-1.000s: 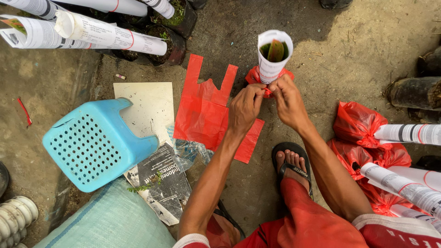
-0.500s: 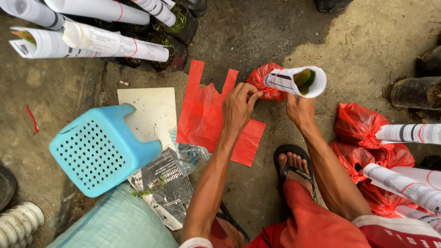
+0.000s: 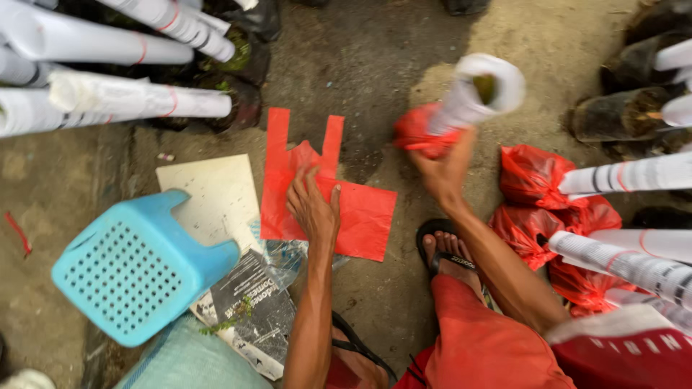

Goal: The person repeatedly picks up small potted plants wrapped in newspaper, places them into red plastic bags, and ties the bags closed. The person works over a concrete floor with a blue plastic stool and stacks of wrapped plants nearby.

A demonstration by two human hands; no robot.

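Wrapped seedling [image 3: 472,97] swung rightward in right hand [image 3: 443,169]; left hand [image 3: 313,209] now on red bags [image 3: 360,216].

I see thin, glossy red plastic bags [image 3: 328,205] on rough, matt concrete ground [image 3: 375,57]; the rolled wrapper [image 3: 468,97] looks like printed paper, though blurred; the blue stool [image 3: 133,266] is smooth plastic.

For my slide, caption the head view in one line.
Left hand presses flat red plastic bags while right hand lifts a paper-wrapped, red-bagged seedling.
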